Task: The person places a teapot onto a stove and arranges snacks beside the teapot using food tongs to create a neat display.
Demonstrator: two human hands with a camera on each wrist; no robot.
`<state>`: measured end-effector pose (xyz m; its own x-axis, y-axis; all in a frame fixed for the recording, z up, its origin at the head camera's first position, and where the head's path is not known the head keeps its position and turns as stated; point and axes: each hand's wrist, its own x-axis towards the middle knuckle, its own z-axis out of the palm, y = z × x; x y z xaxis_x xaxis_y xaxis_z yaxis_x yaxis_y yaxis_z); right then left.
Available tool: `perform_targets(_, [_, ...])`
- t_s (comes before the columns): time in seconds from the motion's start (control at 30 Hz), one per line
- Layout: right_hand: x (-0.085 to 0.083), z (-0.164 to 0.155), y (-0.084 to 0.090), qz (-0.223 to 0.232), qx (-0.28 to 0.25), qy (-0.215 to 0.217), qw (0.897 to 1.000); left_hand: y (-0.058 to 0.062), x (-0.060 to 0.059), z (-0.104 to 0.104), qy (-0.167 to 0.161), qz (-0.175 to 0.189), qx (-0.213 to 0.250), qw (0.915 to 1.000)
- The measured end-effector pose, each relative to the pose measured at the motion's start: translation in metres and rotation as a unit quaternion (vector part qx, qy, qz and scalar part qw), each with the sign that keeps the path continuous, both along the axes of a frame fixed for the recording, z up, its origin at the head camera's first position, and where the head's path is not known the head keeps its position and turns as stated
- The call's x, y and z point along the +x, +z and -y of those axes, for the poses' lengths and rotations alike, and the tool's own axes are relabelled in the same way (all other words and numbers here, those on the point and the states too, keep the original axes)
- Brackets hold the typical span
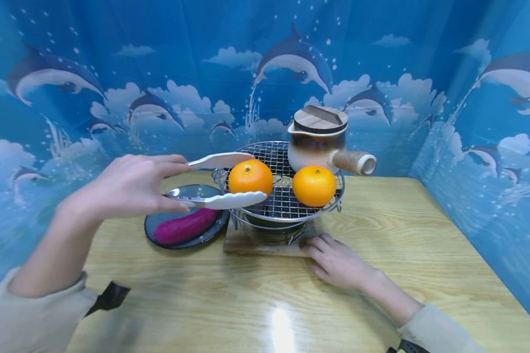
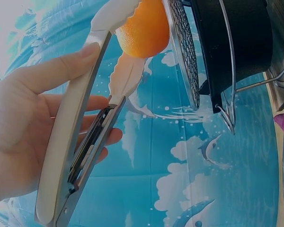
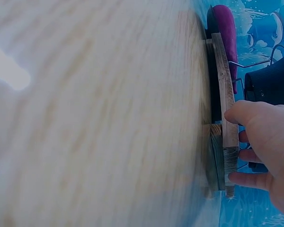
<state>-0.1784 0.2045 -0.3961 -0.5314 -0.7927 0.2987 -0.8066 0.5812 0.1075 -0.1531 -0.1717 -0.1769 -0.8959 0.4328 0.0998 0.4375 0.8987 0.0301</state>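
Observation:
My left hand (image 1: pixel 132 189) holds a pair of tongs (image 2: pixel 61 156) with pale scalloped tips, thumb on one arm and fingers on the other. The tips stand on either side of an orange (image 1: pixel 249 177) at the left of the round wire grill rack (image 1: pixel 282 211); whether it rests on the mesh, I cannot tell. A second orange (image 1: pixel 314 186) sits on the rack's right side. Below, my right hand (image 1: pixel 340 262) grips the right front corner of the wooden board (image 3: pixel 226 90) under the stove, its thumb at the edge.
A brown-and-cream pot (image 1: pixel 315 147) with a wooden lid stands at the rack's back right, its handle (image 1: pixel 353 162) pointing right. Left of the stove, a dark plate (image 1: pixel 152 230) bears a purple eggplant (image 1: pixel 185 226). Dolphin-print curtains (image 1: pixel 181 59) enclose the wooden table (image 1: pixel 194 294).

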Motion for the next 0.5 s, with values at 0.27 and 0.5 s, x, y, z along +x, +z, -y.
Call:
perform_targets(0.27, [0.0008, 0.0006, 0.0013, 0.002, -0.005, 0.004, 1.000, 0.0000, 0.0009, -0.0054, -0.011, 0.004, 0.007, 0.9999])
perform_targets(0.5, [-0.0001, 0.0016, 0.0008, 0.000, -0.004, 0.005, 1.000, -0.0014, 0.0006, -0.0088, -0.021, 0.009, 0.016, 0.9996])
